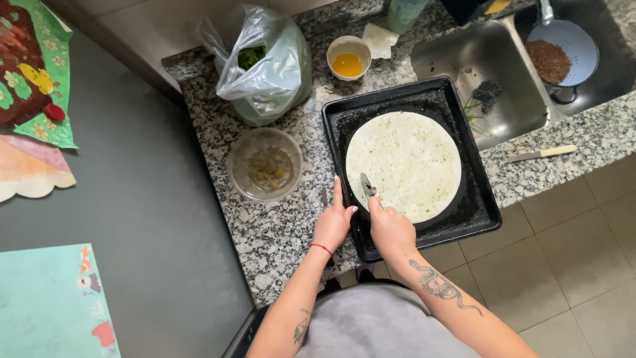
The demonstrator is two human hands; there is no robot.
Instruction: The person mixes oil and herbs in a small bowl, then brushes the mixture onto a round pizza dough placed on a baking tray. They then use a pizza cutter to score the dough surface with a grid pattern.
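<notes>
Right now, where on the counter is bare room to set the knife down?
Bare granite lies in front of the glass bowl, left of the left hand, and right of the tray around the spare knife. Crowded: between bag, cup and tray. The right hand holds the knife.

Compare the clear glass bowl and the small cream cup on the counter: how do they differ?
The clear glass bowl is wider and see-through; the small cream cup is smaller and opaque. The bowl holds a few pale yellow chunks at its bottom, while the cup holds a smooth orange-yellow liquid. The bowl sits left of the black baking tray, close to the left hand; the cup sits beyond the tray's far edge. Both are round, upright and rest on the speckled granite counter.
</notes>
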